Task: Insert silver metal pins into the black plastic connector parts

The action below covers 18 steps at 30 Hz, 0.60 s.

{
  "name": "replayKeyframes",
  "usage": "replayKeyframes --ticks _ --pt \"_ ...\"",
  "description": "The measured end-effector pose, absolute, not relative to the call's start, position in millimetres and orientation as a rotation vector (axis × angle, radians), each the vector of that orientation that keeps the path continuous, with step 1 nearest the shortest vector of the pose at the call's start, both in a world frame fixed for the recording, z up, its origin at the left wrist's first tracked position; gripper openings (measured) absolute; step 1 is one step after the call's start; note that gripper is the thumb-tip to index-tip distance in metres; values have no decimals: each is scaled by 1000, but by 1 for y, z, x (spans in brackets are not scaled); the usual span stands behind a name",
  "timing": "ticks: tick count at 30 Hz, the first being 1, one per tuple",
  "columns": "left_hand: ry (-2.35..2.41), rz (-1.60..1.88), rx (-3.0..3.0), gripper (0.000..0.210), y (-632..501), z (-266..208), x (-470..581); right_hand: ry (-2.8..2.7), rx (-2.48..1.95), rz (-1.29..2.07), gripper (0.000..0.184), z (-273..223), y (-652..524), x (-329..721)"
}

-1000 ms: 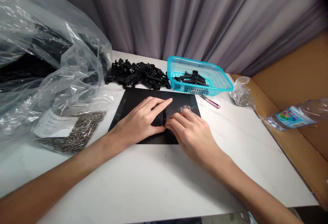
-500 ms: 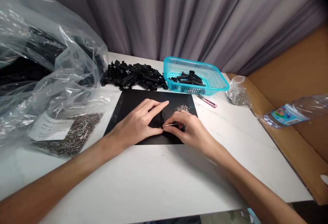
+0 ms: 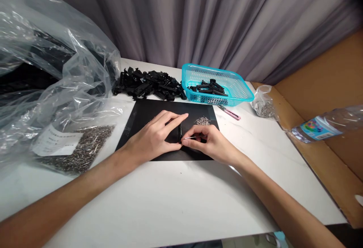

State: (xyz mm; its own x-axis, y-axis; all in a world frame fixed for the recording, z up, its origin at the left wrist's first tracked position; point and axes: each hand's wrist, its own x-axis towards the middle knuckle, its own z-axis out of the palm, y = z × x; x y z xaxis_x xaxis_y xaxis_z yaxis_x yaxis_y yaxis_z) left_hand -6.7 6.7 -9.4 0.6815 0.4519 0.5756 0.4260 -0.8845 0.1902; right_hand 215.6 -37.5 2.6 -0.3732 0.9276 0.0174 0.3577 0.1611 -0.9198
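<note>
My left hand (image 3: 159, 132) lies over a black mat (image 3: 136, 113) and steadies a narrow black plastic part (image 3: 180, 131). Its thumb presses at the part's near end, and the index finger stretches past the far end. From the right, my right hand (image 3: 208, 140) pinches a thin metal tool (image 3: 189, 138) whose tip is at the part's near end. The tool's other end is hidden in the palm, so its exact kind does not show. Just beyond the right hand, a small heap of tiny metal pins or screws (image 3: 202, 120) rests on the mat.
Behind the mat are a pile of black plastic parts (image 3: 150, 83) and a blue basket (image 3: 241, 98) holding similar parts. A pink-handled cutter (image 3: 231, 113) lies nearby. Bags of metal pieces (image 3: 87, 153) flank the mat; a bottle (image 3: 320, 127) leans in a cardboard box (image 3: 326, 78).
The right hand has turned slightly around the tool, its fingers shifting a little. The left hand and the black part keep their places; the whole view has drifted very slightly.
</note>
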Motion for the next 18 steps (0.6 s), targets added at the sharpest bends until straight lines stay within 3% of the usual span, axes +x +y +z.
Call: replayKeyframes --ticks 7,18 --pt "746 1012 2892 62 7 -11 -5 -1811 -1287 1161 18 -1 -39 213" --pt "703 1004 2970 61 6 -11 -7 -1848 -1336 1010 28 -3 -45 207"
